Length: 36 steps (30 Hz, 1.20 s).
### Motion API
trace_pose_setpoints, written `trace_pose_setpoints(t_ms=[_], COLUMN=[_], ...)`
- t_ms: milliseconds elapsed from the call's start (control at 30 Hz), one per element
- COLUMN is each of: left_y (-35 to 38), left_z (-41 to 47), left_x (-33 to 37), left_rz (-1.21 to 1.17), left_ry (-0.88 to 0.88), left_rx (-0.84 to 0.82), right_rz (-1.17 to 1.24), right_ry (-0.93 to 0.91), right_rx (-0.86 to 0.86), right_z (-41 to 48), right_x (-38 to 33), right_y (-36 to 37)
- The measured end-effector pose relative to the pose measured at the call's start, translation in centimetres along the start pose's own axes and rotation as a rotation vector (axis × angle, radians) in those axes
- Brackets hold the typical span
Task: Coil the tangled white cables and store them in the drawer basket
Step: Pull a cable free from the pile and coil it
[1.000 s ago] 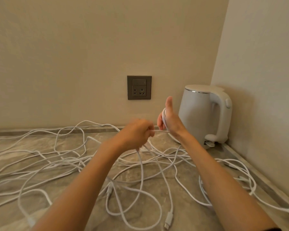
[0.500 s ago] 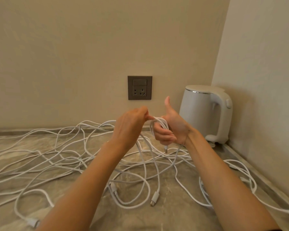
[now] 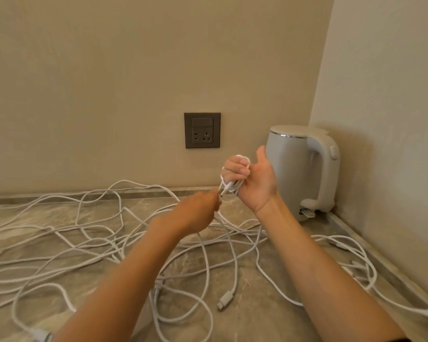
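Observation:
Several tangled white cables (image 3: 104, 245) sprawl over the marbled countertop (image 3: 269, 322). My right hand (image 3: 251, 180) is raised above them, thumb up, its fingers curled round a small coil of white cable (image 3: 232, 186) wound about them, a plug end poking out below. Just left and lower, my left hand (image 3: 198, 212) pinches the same cable's strand, which trails down into the tangle. A loose connector (image 3: 224, 299) lies on the counter below the hands. No drawer basket is in view.
A white electric kettle (image 3: 299, 174) stands in the back right corner, close behind my right hand. A dark wall socket (image 3: 202, 130) sits on the back wall. More cable loops (image 3: 356, 257) run along the right wall's edge.
My left hand has dropped from beside the right hand's fingers to below and left of them, drawing the strand down. The right hand keeps the coil and has turned slightly.

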<state>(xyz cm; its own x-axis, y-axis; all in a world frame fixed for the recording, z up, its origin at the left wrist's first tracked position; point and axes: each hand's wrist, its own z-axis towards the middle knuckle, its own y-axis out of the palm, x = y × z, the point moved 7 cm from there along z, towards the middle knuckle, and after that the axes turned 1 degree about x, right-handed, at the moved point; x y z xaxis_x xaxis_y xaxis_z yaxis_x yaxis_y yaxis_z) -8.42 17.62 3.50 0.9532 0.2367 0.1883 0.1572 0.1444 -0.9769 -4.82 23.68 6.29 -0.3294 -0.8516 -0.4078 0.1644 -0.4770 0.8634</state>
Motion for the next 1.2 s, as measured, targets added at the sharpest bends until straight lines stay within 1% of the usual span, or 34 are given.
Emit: trace_pose_setpoints(t_ms=[67, 133, 167, 233, 400, 467, 500, 567, 633, 700, 833, 900, 933, 1067, 1133, 1200], left_y=[0.5, 0.9, 1.1, 1.3, 1.5, 0.6, -0.1, -1.7, -3.1, -3.9, -4.8, -5.5, -5.7, -5.7, -5.7, -5.6], left_z=[-0.4, -0.6, -0.6, -0.5, -0.7, -0.7, -0.6, -0.6, -0.5, -0.5, -0.7, -1.0, -1.2, -1.1, -0.9, -0.9], left_x=[0.9, 1.4, 1.5, 1.5, 1.0, 1.1, 1.3, 1.5, 1.2, 0.7, 0.8, 0.5, 0.4, 0.4, 0.1, -0.1], left_rz=[0.030, 0.026, 0.006, -0.020, -0.147, -0.135, -0.098, -0.001, 0.032, 0.073, 0.153, 0.163, 0.169, 0.096, -0.023, -0.152], left_ry=[0.032, 0.073, 0.088, 0.097, 0.055, 0.084, 0.107, 0.143, 0.121, 0.076, 0.061, 0.050, 0.049, 0.048, 0.020, 0.033], left_rx=[-0.074, -0.131, -0.153, -0.184, -0.271, -0.219, -0.163, 0.003, 0.172, 0.292, 0.455, 0.518, 0.532, 0.551, 0.570, 0.582], right_rz=[-0.051, -0.105, -0.177, -0.398, -1.063, -1.276, -1.372, -1.547, -1.686, -1.764, -1.672, -1.521, -1.435, -1.099, -0.887, -0.695], right_ry=[-0.161, -0.273, -0.312, -0.365, -0.437, -0.427, -0.419, -0.385, -0.283, -0.134, 0.217, 0.392, 0.449, 0.539, 0.546, 0.523], right_rx=[0.153, 0.244, 0.287, 0.376, 0.539, 0.616, 0.651, 0.693, 0.677, 0.623, 0.487, 0.389, 0.333, 0.102, -0.040, -0.146], right_z=[-0.3, -0.5, -0.5, -0.7, -1.3, -1.3, -1.3, -1.4, -1.4, -1.1, -1.0, -1.4, -1.6, -1.9, -1.9, -1.7], right_x=[-1.2, -2.1, -2.4, -2.8, -3.5, -3.9, -4.1, -4.1, -3.6, -2.8, -0.9, 0.3, 0.9, 2.6, 3.6, 4.2], right_y=[-0.4, -0.5, -0.6, -0.8, -1.0, -1.2, -1.2, -1.2, -1.2, -1.5, -2.9, -3.4, -3.3, -2.5, -1.7, -0.7])
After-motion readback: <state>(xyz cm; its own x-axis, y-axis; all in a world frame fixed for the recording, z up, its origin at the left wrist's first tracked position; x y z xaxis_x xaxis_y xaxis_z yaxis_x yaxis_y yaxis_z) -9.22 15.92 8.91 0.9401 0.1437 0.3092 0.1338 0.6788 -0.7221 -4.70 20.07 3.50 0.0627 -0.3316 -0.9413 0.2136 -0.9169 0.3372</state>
